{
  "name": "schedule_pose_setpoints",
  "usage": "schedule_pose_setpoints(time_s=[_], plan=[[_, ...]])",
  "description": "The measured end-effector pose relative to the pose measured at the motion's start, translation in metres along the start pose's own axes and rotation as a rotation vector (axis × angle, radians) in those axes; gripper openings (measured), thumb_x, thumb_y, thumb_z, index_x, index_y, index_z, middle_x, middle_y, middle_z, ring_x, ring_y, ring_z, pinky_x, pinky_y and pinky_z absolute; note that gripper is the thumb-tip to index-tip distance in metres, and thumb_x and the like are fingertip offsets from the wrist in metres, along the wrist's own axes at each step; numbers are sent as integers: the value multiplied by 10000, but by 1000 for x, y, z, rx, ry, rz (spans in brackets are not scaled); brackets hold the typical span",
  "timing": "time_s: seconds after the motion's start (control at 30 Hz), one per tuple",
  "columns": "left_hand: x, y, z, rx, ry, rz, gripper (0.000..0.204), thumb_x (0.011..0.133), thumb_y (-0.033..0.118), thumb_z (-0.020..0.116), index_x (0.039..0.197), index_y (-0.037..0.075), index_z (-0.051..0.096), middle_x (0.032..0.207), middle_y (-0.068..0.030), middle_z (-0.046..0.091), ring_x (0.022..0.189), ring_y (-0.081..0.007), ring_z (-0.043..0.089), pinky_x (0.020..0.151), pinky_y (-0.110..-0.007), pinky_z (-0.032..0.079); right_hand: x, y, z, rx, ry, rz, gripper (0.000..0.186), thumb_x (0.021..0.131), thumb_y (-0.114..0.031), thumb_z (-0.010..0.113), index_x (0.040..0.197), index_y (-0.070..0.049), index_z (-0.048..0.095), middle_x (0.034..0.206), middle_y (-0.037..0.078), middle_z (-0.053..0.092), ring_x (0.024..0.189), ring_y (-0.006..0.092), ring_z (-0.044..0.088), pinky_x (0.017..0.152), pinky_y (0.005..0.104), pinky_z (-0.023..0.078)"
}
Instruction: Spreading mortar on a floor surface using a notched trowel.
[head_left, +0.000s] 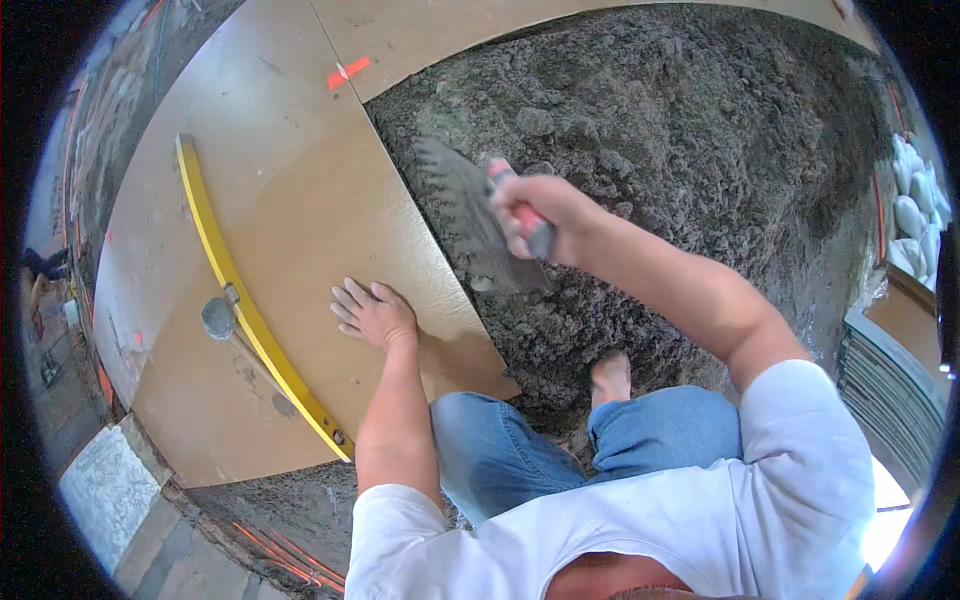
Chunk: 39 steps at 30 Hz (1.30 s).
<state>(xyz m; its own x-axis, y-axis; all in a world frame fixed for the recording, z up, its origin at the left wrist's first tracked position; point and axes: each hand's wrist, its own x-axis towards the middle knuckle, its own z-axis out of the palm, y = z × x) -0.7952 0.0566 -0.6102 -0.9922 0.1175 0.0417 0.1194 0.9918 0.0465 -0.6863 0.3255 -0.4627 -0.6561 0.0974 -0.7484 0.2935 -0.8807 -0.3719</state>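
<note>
My left hand lies flat with fingers spread on a large tan floor tile. In my right hand is the red and grey handle of a notched trowel, its toothed edge toward the tile. The blade is over the grey mortar bed beside the tile's right edge, somewhat blurred; whether it touches the mortar I cannot tell. Left of my left hand, a long yellow spirit level rests on the tile. A mallet with a grey round head lies against it, its handle passing partly under the level.
An orange-red strip marks a joint between tiles at the far side. White bags are piled at the right, above a stack of tiles. My bare foot rests on the mortar. Orange lines run along the lower left.
</note>
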Motion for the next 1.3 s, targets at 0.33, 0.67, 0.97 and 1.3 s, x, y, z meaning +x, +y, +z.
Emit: schedule_pose_setpoints(time_s=[0.33, 0.67, 0.97, 1.3], plan=[[-9, -11, 12, -19, 40, 23, 533, 898, 330, 434, 1383, 117, 377, 1484, -117, 275, 1365, -357, 220, 1081, -575, 147, 35, 3, -52, 249, -35, 27, 110, 857, -99, 525, 916, -24, 471, 660, -25, 479, 495, 46, 461, 402, 184, 381], [-4, -8, 10, 31, 5, 7, 536, 915, 357, 403, 1394, 122, 359, 1494, -99, 261, 1373, -347, 204, 1072, -589, 152, -53, 28, -17, 283, -201, 142, 158, 869, -155, 518, 1005, -82, 485, 666, -33, 479, 489, 68, 457, 413, 248, 383], [-4, -8, 12, 18, 4, -2, 533, 914, 359, 403, 1397, 140, 356, 1494, -92, 265, 1371, -341, 213, 1069, -587, 160, 110, 28, 26, 13, -37, -78, 85, 856, -118, 534, 823, -73, 470, 644, -9, 475, 482, 94, 463, 423, 270, 409], [-8, -10, 15, 20, 25, -3, 532, 912, 356, 400, 1394, 136, 360, 1491, -93, 270, 1371, -341, 210, 1074, -583, 151, 0, 17, -24, 409, -185, 22, 69, 843, -114, 512, 838, -75, 455, 652, -36, 466, 476, 69, 453, 412, 240, 386]])
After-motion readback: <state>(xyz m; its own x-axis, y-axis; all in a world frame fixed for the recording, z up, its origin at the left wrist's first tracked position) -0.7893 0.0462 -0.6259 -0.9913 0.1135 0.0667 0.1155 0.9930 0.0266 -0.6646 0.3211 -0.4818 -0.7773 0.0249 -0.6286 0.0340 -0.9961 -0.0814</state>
